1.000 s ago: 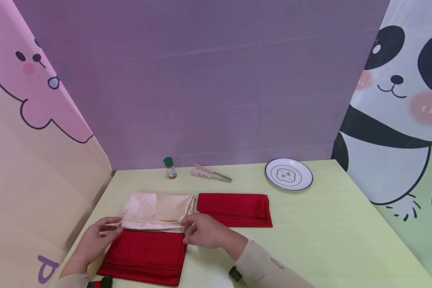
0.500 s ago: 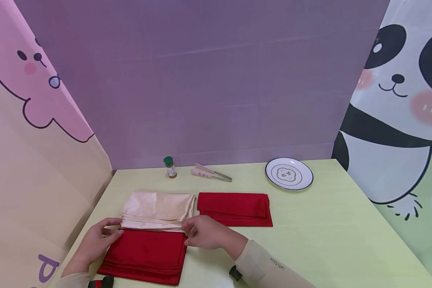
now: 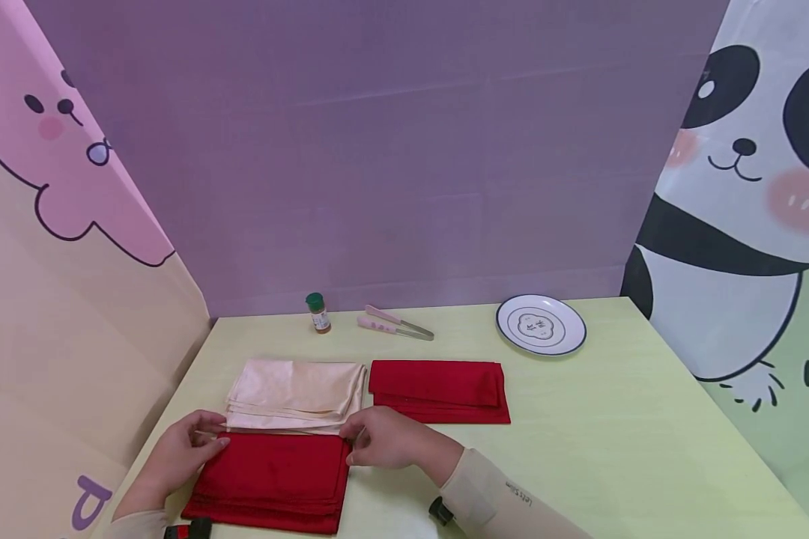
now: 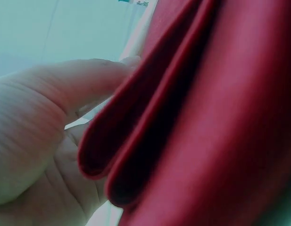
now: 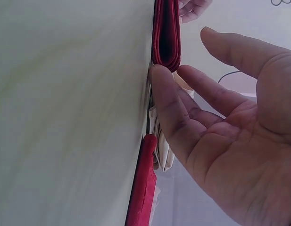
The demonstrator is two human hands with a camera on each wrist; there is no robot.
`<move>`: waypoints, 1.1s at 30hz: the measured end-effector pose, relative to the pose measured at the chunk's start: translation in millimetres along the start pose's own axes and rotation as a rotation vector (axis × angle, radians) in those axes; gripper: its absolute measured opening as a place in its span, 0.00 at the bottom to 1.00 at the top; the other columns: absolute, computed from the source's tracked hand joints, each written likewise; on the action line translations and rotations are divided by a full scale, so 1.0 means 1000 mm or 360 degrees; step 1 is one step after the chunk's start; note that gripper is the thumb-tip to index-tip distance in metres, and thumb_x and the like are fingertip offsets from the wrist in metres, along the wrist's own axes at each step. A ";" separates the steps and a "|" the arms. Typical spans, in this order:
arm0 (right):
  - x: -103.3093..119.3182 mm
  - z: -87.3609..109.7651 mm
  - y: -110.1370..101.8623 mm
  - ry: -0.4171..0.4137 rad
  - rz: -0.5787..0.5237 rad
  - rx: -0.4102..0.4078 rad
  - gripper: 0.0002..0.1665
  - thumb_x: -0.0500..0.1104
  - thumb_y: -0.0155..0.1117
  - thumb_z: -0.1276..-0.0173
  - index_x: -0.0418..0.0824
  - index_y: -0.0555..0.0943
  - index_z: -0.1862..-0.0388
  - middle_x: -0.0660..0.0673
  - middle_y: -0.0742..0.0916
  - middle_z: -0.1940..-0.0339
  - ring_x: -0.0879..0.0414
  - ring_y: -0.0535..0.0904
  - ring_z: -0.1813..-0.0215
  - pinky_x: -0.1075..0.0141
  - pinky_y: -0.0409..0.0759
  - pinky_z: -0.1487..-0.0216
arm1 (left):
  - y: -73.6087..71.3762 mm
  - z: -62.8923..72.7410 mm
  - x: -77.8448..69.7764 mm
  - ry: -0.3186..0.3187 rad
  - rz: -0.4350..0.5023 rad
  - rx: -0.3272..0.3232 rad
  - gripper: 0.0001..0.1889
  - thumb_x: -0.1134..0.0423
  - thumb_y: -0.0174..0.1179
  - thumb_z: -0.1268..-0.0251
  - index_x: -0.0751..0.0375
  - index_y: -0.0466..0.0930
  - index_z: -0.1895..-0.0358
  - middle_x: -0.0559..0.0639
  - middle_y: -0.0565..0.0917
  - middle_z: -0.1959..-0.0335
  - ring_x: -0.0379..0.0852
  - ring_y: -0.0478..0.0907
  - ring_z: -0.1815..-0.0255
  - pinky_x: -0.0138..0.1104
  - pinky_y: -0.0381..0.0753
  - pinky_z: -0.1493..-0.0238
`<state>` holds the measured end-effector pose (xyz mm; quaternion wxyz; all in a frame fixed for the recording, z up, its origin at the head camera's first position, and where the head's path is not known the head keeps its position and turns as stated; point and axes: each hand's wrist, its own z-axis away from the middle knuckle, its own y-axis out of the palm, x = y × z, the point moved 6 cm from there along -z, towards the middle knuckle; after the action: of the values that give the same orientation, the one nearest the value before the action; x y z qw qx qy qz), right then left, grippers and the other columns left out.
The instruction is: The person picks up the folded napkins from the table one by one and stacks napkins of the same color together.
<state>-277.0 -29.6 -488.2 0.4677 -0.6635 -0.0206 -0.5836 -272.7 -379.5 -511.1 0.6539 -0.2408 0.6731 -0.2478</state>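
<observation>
A folded red cloth point(image 3: 276, 475) lies at the front left of the table, its layered folds showing at the near edge. My left hand point(image 3: 178, 453) is at its far left corner, thumb against the cloth; in the left wrist view the thumb point(image 4: 88, 80) passes behind the folds, and the other fingertips are hidden. At the far right corner is my right hand point(image 3: 391, 438). In the right wrist view its loosely bent fingers point(image 5: 169, 103) touch the folded edge, while the thumb stands apart. Just beyond lies a folded cream cloth point(image 3: 297, 389).
Another folded red cloth point(image 3: 438, 389) lies right of the cream one. Along the back of the table point(image 3: 613, 449) stand a green-capped spice jar point(image 3: 319, 314), pink-handled tongs point(image 3: 394, 324) and a round white plate point(image 3: 541, 325) with a dark rim.
My left thumb and the far left corner of the front red cloth have shifted slightly toward me. The right hand has barely moved; everything else stays in place.
</observation>
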 end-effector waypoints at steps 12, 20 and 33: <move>0.001 0.001 -0.001 0.0004 0.0011 0.0005 0.21 0.38 0.78 0.35 0.41 0.87 0.43 0.55 0.88 0.53 0.67 0.83 0.59 0.71 0.81 0.55 | -0.005 0.006 -0.001 -0.0055 -0.0174 0.0041 0.12 0.68 0.74 0.37 0.68 0.88 0.53 0.50 0.88 0.66 0.43 0.81 0.68 0.32 0.81 0.67; 0.000 0.001 0.000 0.0039 0.0010 0.0009 0.19 0.38 0.78 0.35 0.42 0.87 0.45 0.56 0.88 0.55 0.66 0.83 0.60 0.70 0.81 0.56 | -0.001 0.003 0.004 -0.0052 -0.0148 0.0034 0.07 0.67 0.74 0.35 0.61 0.86 0.58 0.49 0.86 0.66 0.42 0.82 0.67 0.33 0.81 0.66; 0.001 0.001 -0.001 0.0005 0.0037 0.0013 0.16 0.38 0.77 0.34 0.43 0.87 0.48 0.58 0.86 0.66 0.67 0.81 0.63 0.70 0.81 0.57 | 0.001 0.000 -0.007 0.0215 0.0236 -0.0089 0.07 0.73 0.68 0.31 0.66 0.80 0.55 0.50 0.85 0.69 0.38 0.74 0.75 0.32 0.74 0.74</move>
<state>-276.3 -28.5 -486.4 0.4771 -0.6610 -0.0145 -0.5790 -272.3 -374.6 -506.5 0.6166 -0.1913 0.7383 -0.1954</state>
